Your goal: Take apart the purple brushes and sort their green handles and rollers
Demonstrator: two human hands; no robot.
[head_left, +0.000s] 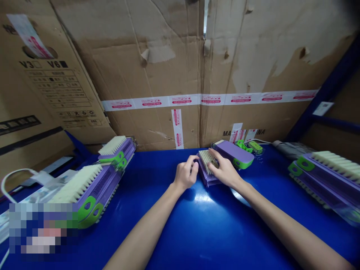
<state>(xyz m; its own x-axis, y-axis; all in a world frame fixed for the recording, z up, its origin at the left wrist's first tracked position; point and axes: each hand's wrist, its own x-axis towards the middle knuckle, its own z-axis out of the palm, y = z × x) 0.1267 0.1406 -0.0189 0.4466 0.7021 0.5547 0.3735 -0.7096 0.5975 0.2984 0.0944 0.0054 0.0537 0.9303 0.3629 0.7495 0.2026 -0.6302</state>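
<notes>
A purple brush (207, 165) with pale bristles facing up lies on the blue tabletop, in front of the cardboard. My right hand (224, 168) grips it from the right, thumb on the bristles and index finger over the far edge. At its left edge is my left hand (185, 174), fingers curled in, the index fingertip at the brush's corner. Whatever those curled fingers pinch, if anything, is too small to make out. Just behind my right hand rests another purple piece with a smooth top (233, 150) and a green end (244, 162).
Purple-and-green brushes (92, 183) in clear wrap are stacked along the left. More wrapped brushes (329, 176) sit at the right. Small green parts (255, 147) lie at the back. Cardboard (152, 75) walls off the far side; a white cable (17, 170) loops at far left.
</notes>
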